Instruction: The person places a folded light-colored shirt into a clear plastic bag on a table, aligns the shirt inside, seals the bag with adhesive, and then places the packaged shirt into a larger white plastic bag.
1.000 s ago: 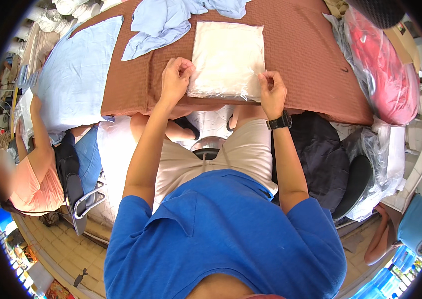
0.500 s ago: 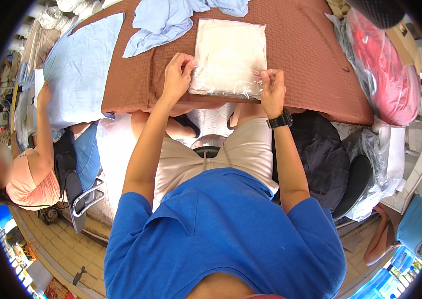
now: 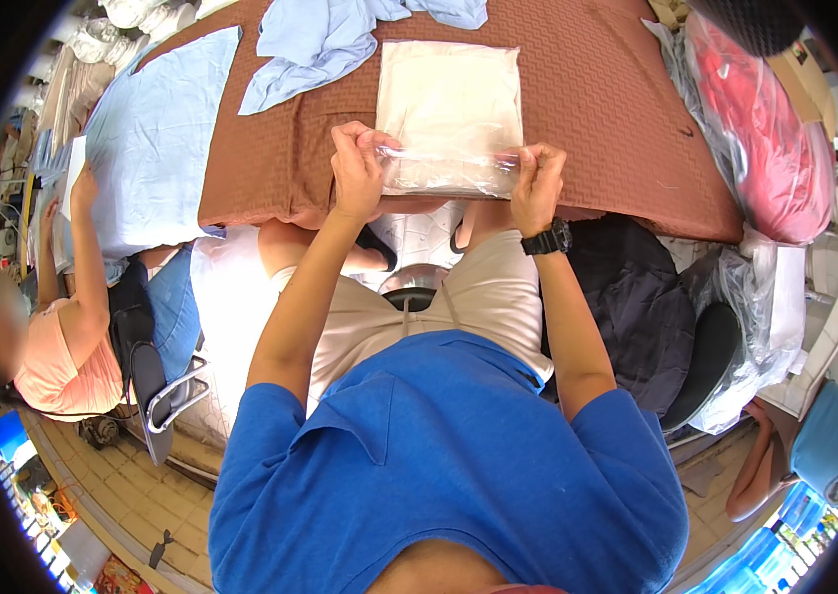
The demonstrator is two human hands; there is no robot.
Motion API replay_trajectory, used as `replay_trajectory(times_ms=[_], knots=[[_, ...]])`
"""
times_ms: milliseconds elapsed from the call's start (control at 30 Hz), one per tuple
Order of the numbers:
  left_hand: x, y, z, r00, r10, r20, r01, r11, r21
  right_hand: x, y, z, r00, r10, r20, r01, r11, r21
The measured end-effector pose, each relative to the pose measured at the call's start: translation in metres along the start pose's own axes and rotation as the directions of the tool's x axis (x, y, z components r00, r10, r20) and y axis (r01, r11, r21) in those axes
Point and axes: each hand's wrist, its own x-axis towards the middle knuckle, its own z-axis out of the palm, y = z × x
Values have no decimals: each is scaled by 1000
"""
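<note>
A clear plastic bag [image 3: 439, 178] with a folded cream garment [image 3: 449, 99] inside lies flat at the near edge of the brown-covered table. Its clear flap runs across the near part of the bag. My left hand [image 3: 360, 163] pinches the flap's left end between thumb and fingers. At the opposite end, my right hand [image 3: 536, 183], with a black watch on the wrist, pinches the flap's right corner. Beyond the left hand, a crumpled light blue garment [image 3: 315, 49] rests on the table.
The brown cloth [image 3: 597, 119] covers the table. Left, a person in a peach top [image 3: 72, 356] sits by a light blue cloth [image 3: 161, 139]. A red bundle in clear plastic [image 3: 761, 139] stands right. A black cloth [image 3: 627, 307] lies beside my lap; another person [image 3: 830, 445] is at far right.
Both hands, still gripping the flap, have shifted toward me, the left one slightly further. The flap edge now stretches straighter across the bag. The bag sits slightly more to the left in view.
</note>
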Motion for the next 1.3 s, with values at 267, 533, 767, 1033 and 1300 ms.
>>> replay_trajectory(times_ms=[267, 533, 767, 1033, 1300], knots=[[-19, 34, -55, 881, -119, 457, 100, 993, 65, -9, -37, -45, 958, 67, 278, -87, 994, 59], [-51, 37, -85, 821, 233, 522, -430, 853, 296, -24, -39, -63, 958, -70, 279, 102, 989, -103], [-51, 15, -68, 772, 400, 494, -579, 762, 289, -27, -42, -56, 957, -122, 263, 169, 972, -162], [-46, 23, -40, 981, -88, 175, 36, 960, 278, -17, -20, -44, 973, 92, 211, -89, 996, -25], [-43, 24, -21, 991, -134, -2, 129, 946, 299, -8, -23, -25, 965, 230, 124, -214, 968, -132]])
